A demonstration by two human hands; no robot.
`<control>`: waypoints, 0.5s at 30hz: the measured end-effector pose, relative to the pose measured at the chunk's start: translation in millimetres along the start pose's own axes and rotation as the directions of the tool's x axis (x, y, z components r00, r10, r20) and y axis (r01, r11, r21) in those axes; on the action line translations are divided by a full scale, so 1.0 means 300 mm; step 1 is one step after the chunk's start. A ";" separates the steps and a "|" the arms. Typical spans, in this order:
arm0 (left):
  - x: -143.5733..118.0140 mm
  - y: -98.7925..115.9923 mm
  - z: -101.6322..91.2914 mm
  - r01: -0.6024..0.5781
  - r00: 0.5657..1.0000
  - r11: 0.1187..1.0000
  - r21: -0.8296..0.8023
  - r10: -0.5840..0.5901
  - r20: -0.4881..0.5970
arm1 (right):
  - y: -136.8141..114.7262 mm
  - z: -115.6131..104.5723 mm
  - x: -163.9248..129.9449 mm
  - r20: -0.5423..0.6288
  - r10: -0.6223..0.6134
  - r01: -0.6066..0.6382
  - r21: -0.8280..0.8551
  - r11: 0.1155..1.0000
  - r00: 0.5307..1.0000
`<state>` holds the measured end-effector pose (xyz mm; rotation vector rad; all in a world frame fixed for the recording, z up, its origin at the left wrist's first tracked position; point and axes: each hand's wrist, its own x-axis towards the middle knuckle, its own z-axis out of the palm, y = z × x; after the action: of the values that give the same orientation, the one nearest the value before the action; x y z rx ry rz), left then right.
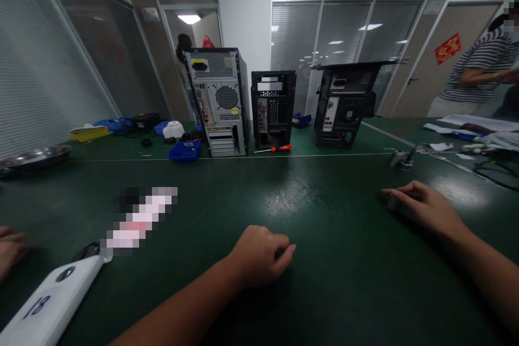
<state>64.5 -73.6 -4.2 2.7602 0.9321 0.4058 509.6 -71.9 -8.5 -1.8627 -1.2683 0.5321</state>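
Both hands are bare: the left hand (261, 257) at six o'clock, the right hand (430, 208) between three and four. The wrists are bare too, as are the left forearm (182, 305) at seven o'clock and right forearm (486, 267) near four, both smoothly tapered.

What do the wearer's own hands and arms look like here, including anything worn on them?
The left hand and right hand are ungloved, and both forearms are bare as far as the frame shows, with no sleeves in view. No watch, bracelet, cable or marking can be seen on either. Some fingers are hidden, so rings cannot be ruled out.
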 end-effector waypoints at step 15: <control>-0.001 0.000 0.002 -0.006 1.000 1.000 0.016 0.006 -0.011 | -0.018 -0.042 -0.005 0.093 -0.001 -0.011 0.130 0.991 0.996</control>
<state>64.5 -73.9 -4.8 2.7788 0.9340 0.4164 515.0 -77.0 3.2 -1.7497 -1.2589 0.6953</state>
